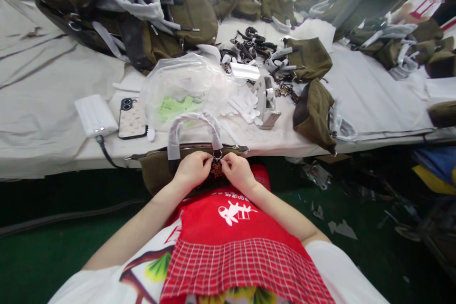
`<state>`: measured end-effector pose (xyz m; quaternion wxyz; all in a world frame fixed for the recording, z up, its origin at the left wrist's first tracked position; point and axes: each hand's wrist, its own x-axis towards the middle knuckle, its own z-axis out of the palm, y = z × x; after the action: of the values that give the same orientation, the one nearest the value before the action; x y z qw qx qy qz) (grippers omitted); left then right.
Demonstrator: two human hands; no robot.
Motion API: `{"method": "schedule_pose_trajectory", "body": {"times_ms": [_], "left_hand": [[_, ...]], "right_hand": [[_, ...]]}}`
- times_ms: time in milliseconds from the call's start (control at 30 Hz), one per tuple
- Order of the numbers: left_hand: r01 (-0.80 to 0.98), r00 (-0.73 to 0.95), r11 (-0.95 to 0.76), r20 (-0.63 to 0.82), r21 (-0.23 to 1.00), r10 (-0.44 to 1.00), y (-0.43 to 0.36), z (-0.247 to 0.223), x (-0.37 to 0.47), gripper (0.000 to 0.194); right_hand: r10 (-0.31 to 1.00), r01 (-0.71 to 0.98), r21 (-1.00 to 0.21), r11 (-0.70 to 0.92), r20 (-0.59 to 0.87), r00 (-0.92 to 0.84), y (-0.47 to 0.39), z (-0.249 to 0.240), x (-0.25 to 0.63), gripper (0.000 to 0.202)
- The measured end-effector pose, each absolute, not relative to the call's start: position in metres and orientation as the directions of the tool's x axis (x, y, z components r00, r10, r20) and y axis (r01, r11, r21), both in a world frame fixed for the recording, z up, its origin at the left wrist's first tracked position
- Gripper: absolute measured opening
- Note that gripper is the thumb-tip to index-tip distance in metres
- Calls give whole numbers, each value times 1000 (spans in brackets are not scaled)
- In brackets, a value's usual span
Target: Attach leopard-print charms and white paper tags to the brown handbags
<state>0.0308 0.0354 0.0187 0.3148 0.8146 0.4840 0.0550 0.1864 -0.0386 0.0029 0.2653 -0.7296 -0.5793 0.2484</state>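
In the head view, a person in a red apron (221,228) works with both bare hands at the edge of a white-covered surface (374,104). The left hand (194,168) and right hand (238,169) meet at a small metal ring (217,155) at the base of a plastic-wrapped handle (194,118) on an olive handbag (155,171). The grip of each is together, thumb and finger pinched on opposite sides of the ring. The handbag lies at the near edge, just in front of the apron, its handle arching toward the surface; a brown patterned piece (216,169) shows between the hands.

Beyond it, a clear plastic bag (185,80) holds green pieces (178,106). To its left are a phone (132,118) and a white power bank (95,115) with a black cable (105,151); to its right, a tape dispenser (267,102). Dark straps (249,47) are heaped farther back, near more olive bags (309,59).
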Motion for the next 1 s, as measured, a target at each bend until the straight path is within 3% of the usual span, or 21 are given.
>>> {"method": "schedule_pose_trajectory", "body": {"times_ms": [333, 533, 633, 833, 1000], "left_hand": [[713, 502, -263, -211, 650, 839, 36, 18, 31, 27], [587, 419, 31, -337, 809, 843, 33, 15, 35, 27], [543, 368, 95, -338, 834, 866, 28, 9, 37, 29], [418, 297, 241, -382, 876, 875, 22, -4, 40, 37], [397, 268, 251, -373, 883, 888, 18, -2, 41, 33]], "right_hand": [[982, 757, -627, -184, -79, 173, -36, 3, 185, 13], [982, 763, -620, -184, -86, 167, -37, 1, 185, 15], [984, 764, -623, -171, -71, 162, -37, 2, 185, 15], [982, 713, -678, -178, -76, 172, -38, 0, 186, 16], [982, 648, -744, -166, -66, 177, -40, 0, 190, 18]]}}
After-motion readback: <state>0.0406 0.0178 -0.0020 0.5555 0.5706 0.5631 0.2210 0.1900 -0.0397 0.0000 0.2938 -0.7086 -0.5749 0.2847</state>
